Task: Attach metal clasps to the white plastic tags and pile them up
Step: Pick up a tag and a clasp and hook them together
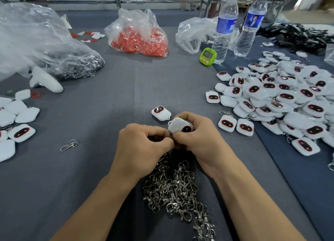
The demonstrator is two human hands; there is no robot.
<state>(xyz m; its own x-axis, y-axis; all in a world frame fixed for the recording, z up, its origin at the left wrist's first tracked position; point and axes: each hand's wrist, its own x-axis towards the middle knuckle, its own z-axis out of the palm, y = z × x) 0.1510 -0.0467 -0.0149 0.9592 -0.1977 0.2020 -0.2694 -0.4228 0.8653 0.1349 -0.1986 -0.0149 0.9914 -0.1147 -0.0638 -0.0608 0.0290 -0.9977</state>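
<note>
**Fitting a clasp, centre of frame**

Our right hand [198, 132] grips the white tag [178, 126], tilted so its corner meets our left hand [142, 141], whose grip pinches there. Any clasp between them is hidden. Loose clasps [177, 190] lie just below, probably for easy reach. Finished tags [282, 99] are piled at right.

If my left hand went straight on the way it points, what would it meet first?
Most likely the white tag in the right hand: the left hand points at it, fingertips nearly touching; depth unclear.
</note>
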